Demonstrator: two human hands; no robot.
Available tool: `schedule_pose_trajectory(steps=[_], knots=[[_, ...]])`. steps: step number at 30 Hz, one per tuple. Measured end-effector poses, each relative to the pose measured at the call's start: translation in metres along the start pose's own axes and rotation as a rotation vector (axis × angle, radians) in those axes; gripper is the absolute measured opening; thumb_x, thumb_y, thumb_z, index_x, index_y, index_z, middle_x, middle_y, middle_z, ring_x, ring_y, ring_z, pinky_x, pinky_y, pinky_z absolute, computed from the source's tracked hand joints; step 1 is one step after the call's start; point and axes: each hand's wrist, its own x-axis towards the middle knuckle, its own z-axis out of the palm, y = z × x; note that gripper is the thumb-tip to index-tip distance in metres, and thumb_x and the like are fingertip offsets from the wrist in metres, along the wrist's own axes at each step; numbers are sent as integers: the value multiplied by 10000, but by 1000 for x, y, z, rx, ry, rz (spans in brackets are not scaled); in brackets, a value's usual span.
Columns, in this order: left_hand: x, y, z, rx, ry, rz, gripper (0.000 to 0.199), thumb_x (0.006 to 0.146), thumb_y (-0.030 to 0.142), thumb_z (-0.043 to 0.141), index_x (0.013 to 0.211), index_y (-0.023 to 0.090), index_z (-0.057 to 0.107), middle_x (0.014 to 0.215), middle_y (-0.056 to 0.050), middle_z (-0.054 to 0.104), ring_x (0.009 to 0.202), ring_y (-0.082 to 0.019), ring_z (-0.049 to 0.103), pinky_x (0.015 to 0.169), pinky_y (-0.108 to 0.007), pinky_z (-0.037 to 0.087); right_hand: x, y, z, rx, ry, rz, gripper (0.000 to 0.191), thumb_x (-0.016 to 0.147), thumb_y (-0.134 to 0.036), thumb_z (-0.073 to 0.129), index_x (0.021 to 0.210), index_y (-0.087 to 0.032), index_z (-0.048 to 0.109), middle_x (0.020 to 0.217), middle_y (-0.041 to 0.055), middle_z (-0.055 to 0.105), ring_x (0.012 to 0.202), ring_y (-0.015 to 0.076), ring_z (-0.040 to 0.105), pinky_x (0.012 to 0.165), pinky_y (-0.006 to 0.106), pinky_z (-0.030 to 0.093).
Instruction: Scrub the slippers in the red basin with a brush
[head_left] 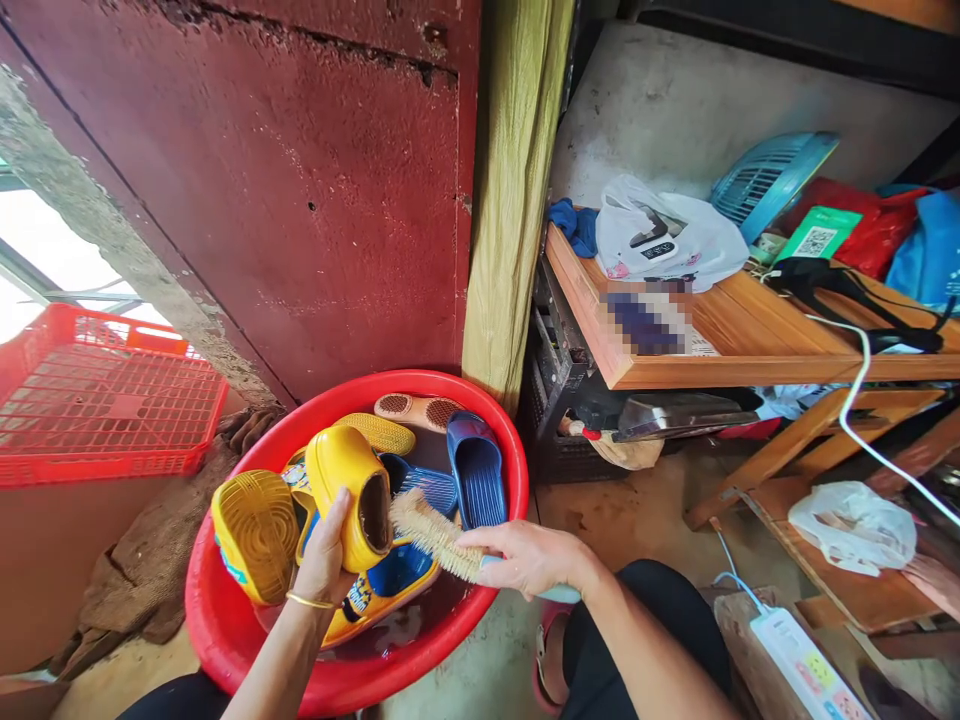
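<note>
The clog (328,485) is held up over the tub (202,590); the left hand (330,555) has its grip closed on the clog's side; the right hand (529,560) has its grip round the handle of the brush (431,530), whose bristles stand over the tub at the clog's opening; whether they touch, I cannot tell; in the tub lie 2 blue slippers (481,475), a beige sole (405,407) and yellow shoes (259,530); left of the tub is a crate (97,400); behind it, a door (315,200); right of it, a surface (750,372) bearing a bag (705,235).
</note>
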Motion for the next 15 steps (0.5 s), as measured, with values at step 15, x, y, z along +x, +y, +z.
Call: schedule_pose_trajectory(steps=[15], knots=[[-13,1,-3,502,15,427,602,633,489,832,1110,181,633,831,-3,695,596,-144,607,519,-259,519,12,13,1,-230,203,56,509,915,-325,532,1424,-307,529,1023,4,726,554,99,590,519,170,411]])
